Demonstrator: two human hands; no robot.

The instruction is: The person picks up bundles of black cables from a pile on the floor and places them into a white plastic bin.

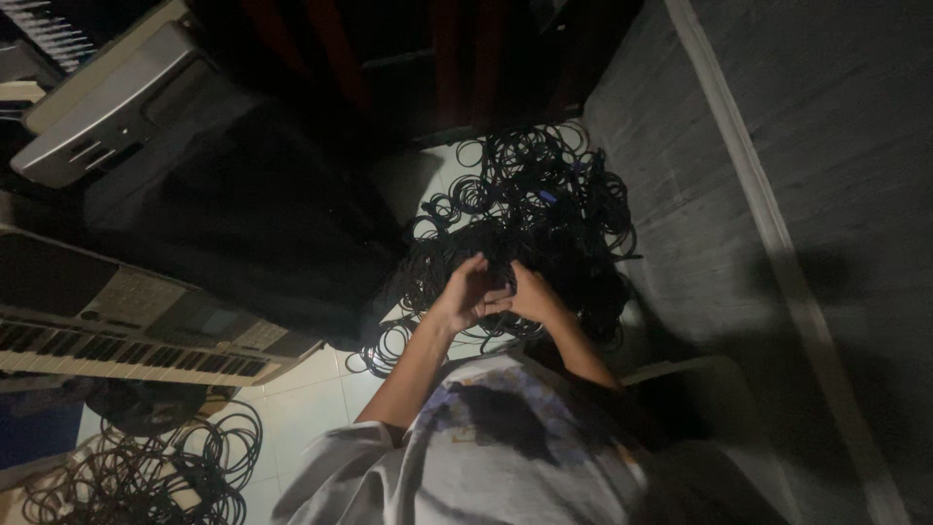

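Observation:
A big tangled pile of black cables (pixel 544 204) lies on the pale tiled floor (pixel 311 399) in front of me. My left hand (pixel 465 295) and my right hand (pixel 535 294) are raised close together at the near edge of the pile, fingertips almost touching. Both are curled around a strand of black cable (pixel 498 282) that runs up from the pile. The light is dim, so the grip is hard to make out in detail. My pale printed shirt (pixel 505 447) fills the lower middle of the view.
Two electronic keyboards stand at the left, one silver (pixel 107 107) and one with its keys showing (pixel 126 331). A dark cloth (pixel 253 224) lies between them and the pile. Another coil of black cables (pixel 165 472) lies at the bottom left. A grey wall (pixel 777 175) runs along the right.

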